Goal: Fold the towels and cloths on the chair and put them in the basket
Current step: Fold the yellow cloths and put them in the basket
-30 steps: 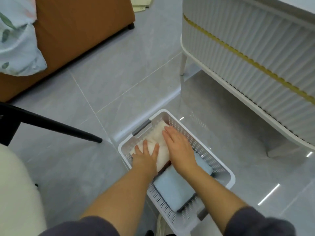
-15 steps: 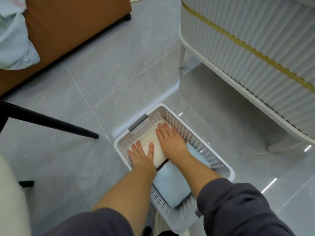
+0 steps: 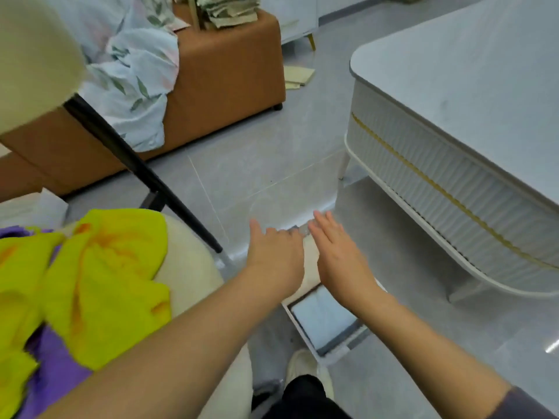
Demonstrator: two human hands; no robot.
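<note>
White perforated plastic basket (image 3: 303, 334) is sitting on the grey tiled floor (image 3: 272, 164), carrying a folded light blue towel (image 3: 323, 319) and a folded cream towel (image 3: 310, 261). I am holding my left hand (image 3: 275, 255) and right hand (image 3: 341, 261) over it, fingers loose and apart, gripping nothing. A crumpled yellow cloth (image 3: 99, 282) and a purple cloth (image 3: 57, 367) are lying on the cream padded chair (image 3: 193, 258).

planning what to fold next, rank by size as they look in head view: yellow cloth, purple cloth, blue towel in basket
1. yellow cloth
2. purple cloth and blue towel: unranked, both are partly hidden and the cloths are nearer the camera
</note>
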